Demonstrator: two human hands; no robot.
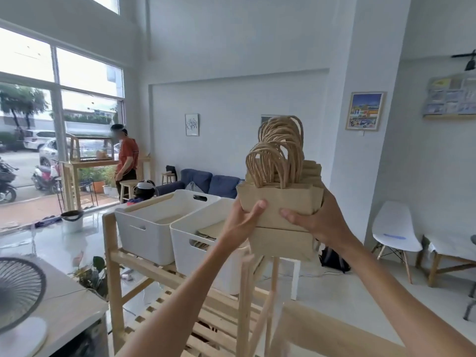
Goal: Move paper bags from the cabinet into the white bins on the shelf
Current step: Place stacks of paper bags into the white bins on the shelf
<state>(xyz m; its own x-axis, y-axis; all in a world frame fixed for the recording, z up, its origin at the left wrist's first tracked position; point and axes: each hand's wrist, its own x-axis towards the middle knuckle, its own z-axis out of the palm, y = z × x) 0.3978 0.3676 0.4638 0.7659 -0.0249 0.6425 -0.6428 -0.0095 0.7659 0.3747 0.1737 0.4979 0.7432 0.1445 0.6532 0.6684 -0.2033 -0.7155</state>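
Brown paper bags (280,210) are sitting in a thick stack between two hands, held up in the air above the wooden shelf (113,256). Their twisted paper handles are sticking up on top. The left hand (243,220) is gripping the left side of the stack, with its thumb lying across the front. The right hand (313,220) is gripping the right side, and its thumb is pressing on the front too. Both hands are squeezing the stack from opposite sides. Two white bins are standing side by side on the top of the shelf. The left bin (144,233) is farther from the stack. The right bin (190,235) is just under and beside the left hand, and some brown paper is showing inside it.
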